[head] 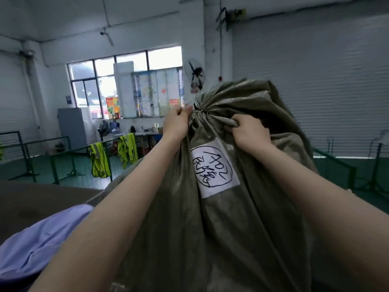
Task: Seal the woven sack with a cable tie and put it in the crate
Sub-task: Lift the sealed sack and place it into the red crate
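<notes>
Woven sack (210,218) upright, dead ahead, long axis vertical; gathered neck (199,111) between hands. Left hand (175,123) pinching neck, right hand (249,131) fisted on fabric just beside. Crate unseen.

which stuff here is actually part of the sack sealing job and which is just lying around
Part of the job:
- woven sack, neck gathered
- cable tie at the neck, barely visible
- left hand and right hand, both gripping the sack
- white label on the sack

Just lying about:
- yellow vests hung on a green railing
- wall fan
- grey cabinet
</notes>
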Demonstrator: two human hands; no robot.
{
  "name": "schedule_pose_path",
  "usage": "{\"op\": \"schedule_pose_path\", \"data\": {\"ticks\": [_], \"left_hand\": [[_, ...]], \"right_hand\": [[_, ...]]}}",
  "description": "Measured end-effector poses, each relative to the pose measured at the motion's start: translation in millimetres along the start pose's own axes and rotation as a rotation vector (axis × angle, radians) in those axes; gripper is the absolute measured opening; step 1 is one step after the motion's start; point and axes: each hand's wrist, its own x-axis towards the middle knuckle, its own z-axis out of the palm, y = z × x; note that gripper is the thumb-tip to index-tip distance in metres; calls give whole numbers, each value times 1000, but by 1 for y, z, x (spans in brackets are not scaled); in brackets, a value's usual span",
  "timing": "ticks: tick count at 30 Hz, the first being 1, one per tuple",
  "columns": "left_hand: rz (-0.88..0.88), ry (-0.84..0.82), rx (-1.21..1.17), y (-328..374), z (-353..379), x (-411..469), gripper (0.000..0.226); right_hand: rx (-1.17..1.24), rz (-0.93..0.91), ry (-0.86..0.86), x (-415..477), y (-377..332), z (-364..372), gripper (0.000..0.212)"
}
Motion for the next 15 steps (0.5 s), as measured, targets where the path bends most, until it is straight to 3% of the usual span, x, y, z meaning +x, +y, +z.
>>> {"op": "schedule_pose_path", "data": {"ticks": [6,9,12,15], "left_hand": [[158,-49,-9,42,-16,32,37],[192,-211,-13,63,-27,37,18],[203,-398,130,72,-37,39,48],[349,-380,367,71,-38,40,62]], "right_hand": [[-42,21,198,31,-36,-29,25],[-50,48,256,39,-44,-36,29],[50,102,319,50,-50,-41,31],[203,136,369,58,-55,-42,33]]}}
